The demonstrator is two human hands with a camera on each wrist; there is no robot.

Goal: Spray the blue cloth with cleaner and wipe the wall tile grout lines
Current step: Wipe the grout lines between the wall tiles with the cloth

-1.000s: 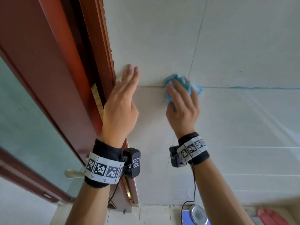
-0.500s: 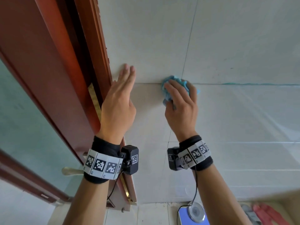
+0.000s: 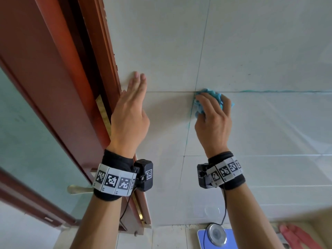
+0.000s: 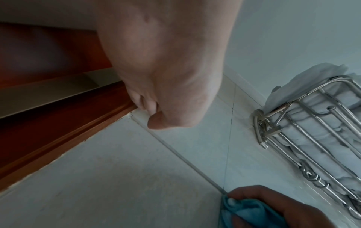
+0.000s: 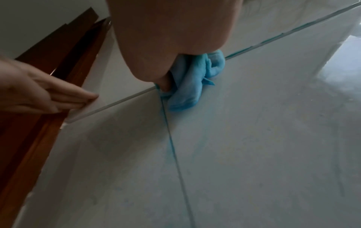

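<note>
My right hand [image 3: 212, 112] grips a bunched blue cloth [image 3: 214, 95] and presses it on the white tiled wall [image 3: 161, 42], right where a horizontal grout line [image 3: 170, 91] crosses a vertical one [image 3: 188, 133]. In the right wrist view the blue cloth [image 5: 192, 81] sits on that crossing, and the vertical grout line [image 5: 175, 155] below it looks tinted blue. A blue-green streak [image 3: 278, 91] runs along the horizontal line to the right. My left hand [image 3: 133, 101] lies flat on the wall beside the door frame, fingers straight, holding nothing.
A reddish wooden door frame [image 3: 97, 72] and door with a metal handle [image 3: 79, 189] stand at the left. A metal wire rack [image 4: 312, 131] with pale cloths hangs on the wall. On the floor lie a blue scale [image 3: 215, 238] and pink slippers [image 3: 298, 236].
My right hand has slid the cloth rightward along the horizontal grout line onto the crossing with the vertical line. The left hand has stayed flat on the wall.
</note>
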